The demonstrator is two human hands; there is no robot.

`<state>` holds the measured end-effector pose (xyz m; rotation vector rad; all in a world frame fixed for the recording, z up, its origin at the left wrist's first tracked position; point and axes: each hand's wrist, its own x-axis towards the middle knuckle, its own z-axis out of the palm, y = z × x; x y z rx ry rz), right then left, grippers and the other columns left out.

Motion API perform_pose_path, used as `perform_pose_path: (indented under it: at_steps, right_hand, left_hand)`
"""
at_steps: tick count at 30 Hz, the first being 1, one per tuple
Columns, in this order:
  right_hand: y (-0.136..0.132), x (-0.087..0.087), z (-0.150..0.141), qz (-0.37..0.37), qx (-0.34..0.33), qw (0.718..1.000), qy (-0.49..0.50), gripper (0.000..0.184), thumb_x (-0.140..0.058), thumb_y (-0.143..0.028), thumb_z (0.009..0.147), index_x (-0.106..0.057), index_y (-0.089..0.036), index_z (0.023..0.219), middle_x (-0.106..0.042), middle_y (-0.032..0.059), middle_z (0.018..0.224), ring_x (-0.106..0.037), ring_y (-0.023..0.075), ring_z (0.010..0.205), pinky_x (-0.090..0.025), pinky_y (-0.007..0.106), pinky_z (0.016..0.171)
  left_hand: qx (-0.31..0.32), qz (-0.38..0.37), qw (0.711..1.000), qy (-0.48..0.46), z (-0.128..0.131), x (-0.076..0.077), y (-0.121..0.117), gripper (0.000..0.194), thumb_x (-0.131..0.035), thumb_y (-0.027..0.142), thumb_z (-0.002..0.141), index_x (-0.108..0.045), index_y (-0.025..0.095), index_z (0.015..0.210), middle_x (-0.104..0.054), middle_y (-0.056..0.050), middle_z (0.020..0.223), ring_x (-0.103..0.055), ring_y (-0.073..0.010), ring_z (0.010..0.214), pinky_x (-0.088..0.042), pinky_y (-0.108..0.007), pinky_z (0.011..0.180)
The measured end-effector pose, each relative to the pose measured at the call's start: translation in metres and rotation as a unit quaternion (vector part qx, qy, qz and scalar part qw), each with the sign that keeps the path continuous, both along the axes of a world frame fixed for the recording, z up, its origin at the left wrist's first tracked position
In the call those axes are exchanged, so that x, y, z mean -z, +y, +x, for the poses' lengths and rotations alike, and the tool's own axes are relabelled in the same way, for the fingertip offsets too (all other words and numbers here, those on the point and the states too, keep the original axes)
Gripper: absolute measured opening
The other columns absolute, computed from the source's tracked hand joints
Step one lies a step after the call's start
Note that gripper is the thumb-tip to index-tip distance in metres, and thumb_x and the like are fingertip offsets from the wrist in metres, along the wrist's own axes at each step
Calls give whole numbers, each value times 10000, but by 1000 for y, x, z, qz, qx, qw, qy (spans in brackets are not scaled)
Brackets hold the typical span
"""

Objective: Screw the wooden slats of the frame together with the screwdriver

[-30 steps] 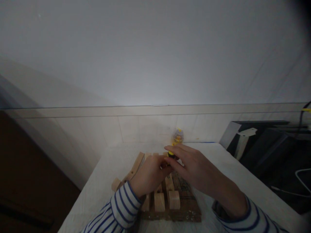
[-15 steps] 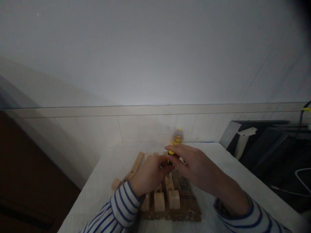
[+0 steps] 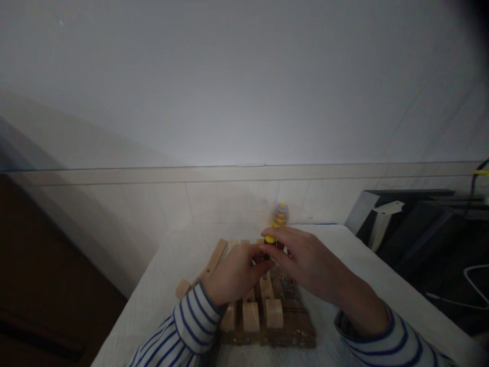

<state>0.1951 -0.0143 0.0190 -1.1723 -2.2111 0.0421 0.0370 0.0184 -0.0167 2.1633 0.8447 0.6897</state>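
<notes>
A screwdriver (image 3: 270, 240) with a yellow-topped black handle stands upright over the wooden pieces. The fingers and thumb of my right hand (image 3: 305, 257) are closed round its handle from the right. My left hand (image 3: 237, 272) comes in from the left, thumb and forefinger curled together by the screwdriver's lower end. What they pinch is hidden. Beneath both hands, pale wooden strips with block ends, such as one end block (image 3: 273, 313), lie on a worn brown board (image 3: 305, 331). Dark screw or hole spots show on some strips. One strip (image 3: 216, 258) slants out to the left.
A clear container with yellow parts (image 3: 280, 215) stands behind my hands near the wall (image 3: 229, 196). The white-covered table (image 3: 148, 306) carries the board. Dark flat panels and a metal bracket (image 3: 384, 214) lean at the right, with a white cable (image 3: 454, 303) nearby.
The yellow top and black body of the screwdriver show a little more between my right fingers, its handle slightly turned or tilted. Both hands stay almost in place.
</notes>
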Motion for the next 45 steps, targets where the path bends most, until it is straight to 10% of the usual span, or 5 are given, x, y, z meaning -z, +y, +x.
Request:
perform_pose_path:
  at_steps: [45]
  right_hand:
    - [3, -3, 6, -62, -13, 994, 93, 197, -524, -318, 839, -632, -183, 933, -654, 12, 769, -580, 131, 665, -443, 261, 621]
  left_hand:
    - [-54, 14, 997, 59, -7, -1, 1, 209, -567, 343, 771, -681, 198, 869, -579, 25, 653, -466, -107, 589, -335, -196, 532]
